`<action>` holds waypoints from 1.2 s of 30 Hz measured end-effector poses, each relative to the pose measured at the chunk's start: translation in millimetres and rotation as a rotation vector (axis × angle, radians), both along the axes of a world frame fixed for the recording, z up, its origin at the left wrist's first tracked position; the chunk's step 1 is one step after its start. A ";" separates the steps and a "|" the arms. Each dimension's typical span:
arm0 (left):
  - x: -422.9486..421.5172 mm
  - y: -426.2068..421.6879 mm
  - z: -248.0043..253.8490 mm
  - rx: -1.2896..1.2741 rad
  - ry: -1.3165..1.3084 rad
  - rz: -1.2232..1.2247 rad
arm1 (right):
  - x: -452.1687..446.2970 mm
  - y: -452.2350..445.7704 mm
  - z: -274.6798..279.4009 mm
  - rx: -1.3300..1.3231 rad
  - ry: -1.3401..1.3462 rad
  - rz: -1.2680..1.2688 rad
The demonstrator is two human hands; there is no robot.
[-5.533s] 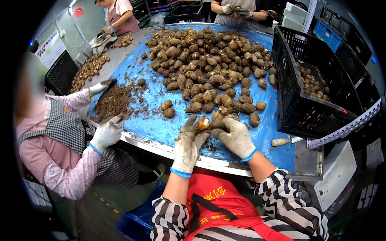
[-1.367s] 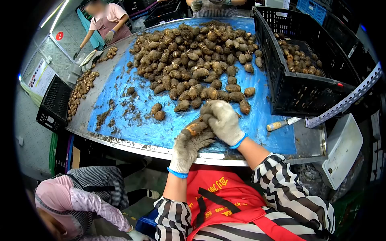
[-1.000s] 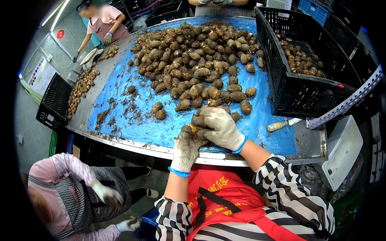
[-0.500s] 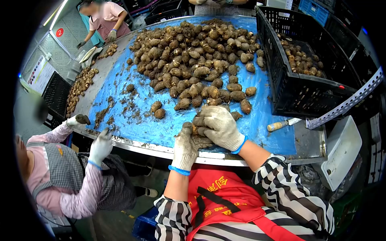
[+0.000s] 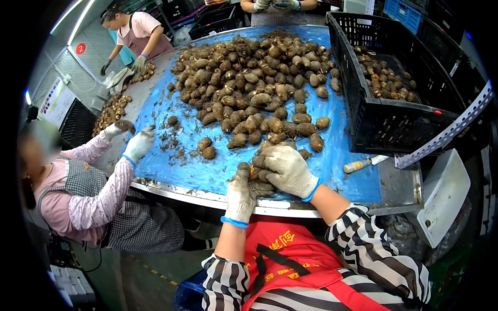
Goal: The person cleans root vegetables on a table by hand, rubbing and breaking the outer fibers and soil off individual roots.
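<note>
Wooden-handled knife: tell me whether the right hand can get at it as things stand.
Probably yes: the knife lies on the blue sheet, handle toward the right hand, with nothing blocking between. That hand is busy at a tuber, though, so likely needs freeing first.

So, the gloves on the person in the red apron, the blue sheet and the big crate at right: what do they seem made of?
Gloves: probably knitted cotton or a blend, matt, given the knit-like texture at the cuffs.
Blue sheet: likely thin plastic film, glossy, as its creases catch the light.
Crate: seems hard black plastic, slightly shiny, with slotted walls that look moulded.
</note>
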State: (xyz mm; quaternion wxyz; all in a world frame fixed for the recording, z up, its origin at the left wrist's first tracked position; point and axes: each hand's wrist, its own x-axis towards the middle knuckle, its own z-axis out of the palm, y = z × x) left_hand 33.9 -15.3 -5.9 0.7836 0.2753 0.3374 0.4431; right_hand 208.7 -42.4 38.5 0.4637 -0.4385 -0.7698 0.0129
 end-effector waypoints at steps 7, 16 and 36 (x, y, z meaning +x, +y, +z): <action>2.3 3.7 -34.7 0.244 0.002 0.176 | -14.4 -11.6 -16.1 -0.107 0.013 -0.263; 7.7 -16.3 15.1 0.195 0.098 -0.137 | 13.5 2.3 -13.6 -0.265 0.349 -0.412; -6.6 4.4 104.3 0.241 0.292 -0.963 | 28.3 9.1 -23.3 -0.192 0.169 -0.463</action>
